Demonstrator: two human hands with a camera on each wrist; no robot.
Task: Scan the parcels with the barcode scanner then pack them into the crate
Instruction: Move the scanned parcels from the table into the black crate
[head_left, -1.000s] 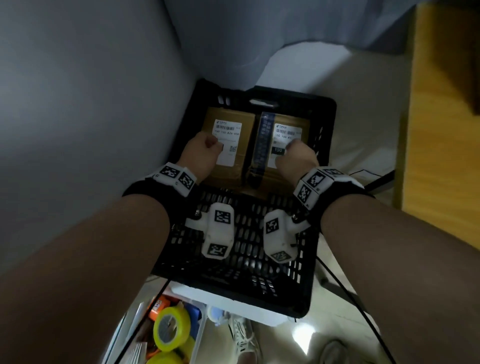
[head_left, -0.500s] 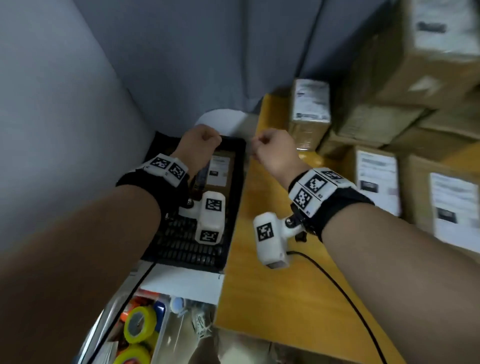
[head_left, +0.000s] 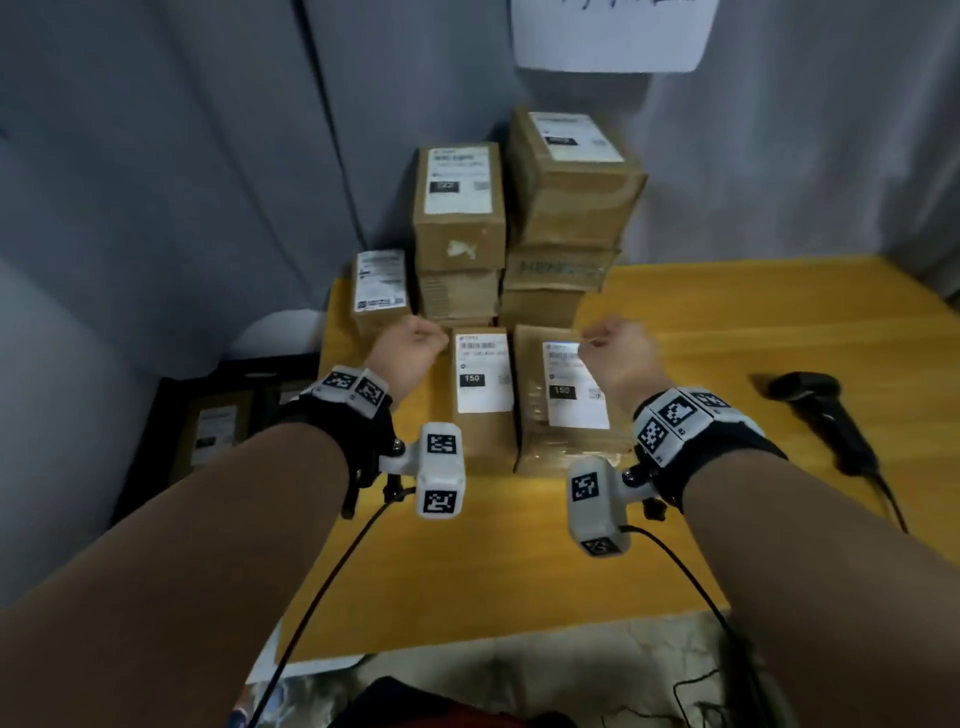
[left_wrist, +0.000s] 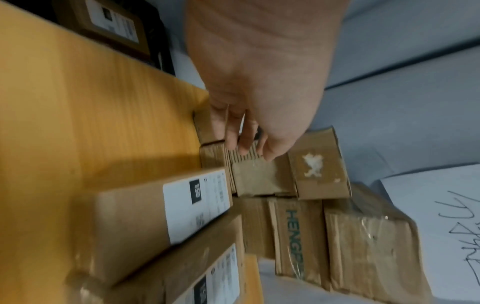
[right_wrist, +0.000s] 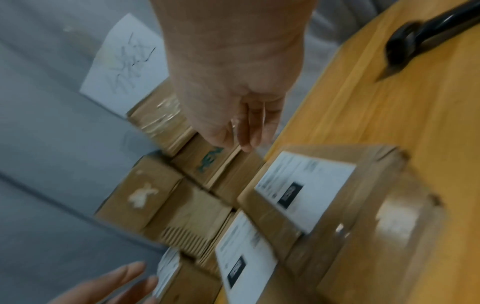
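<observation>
Head view first: two brown cardboard parcels lie flat side by side on the yellow wooden table (head_left: 519, 561), long axes running away from the person. The left front parcel (head_left: 480, 400) and the right front parcel (head_left: 566, 410) each carry a white shipping label with a black patch reading "150"; the finer print is too blurred to read. Behind them, against the grey curtain, stand two stacks of cardboard boxes: the left stack's top box (head_left: 460, 202) bears a white label and a torn white patch on its near end, while in the right stack a middle box (head_left: 558, 267) shows green lettering, "HENG..." in the left wrist view. A small labelled box (head_left: 379, 291) stands at the table's left edge. I count at least nine parcels on the table; the low ones are partly hidden.

The black barcode scanner (head_left: 826, 415) lies on the table well to the right, its head pointing away, cable trailing toward the near edge. The black plastic crate (head_left: 156, 415) sits low at the left beside the table, with two labelled parcels in it.

The left hand (head_left: 410, 348) and right hand (head_left: 615, 353) hover above the front parcels, fingers loosely curled, holding nothing. A white paper sheet (head_left: 613, 36) with handwriting hangs on the curtain; it is unreadable.
</observation>
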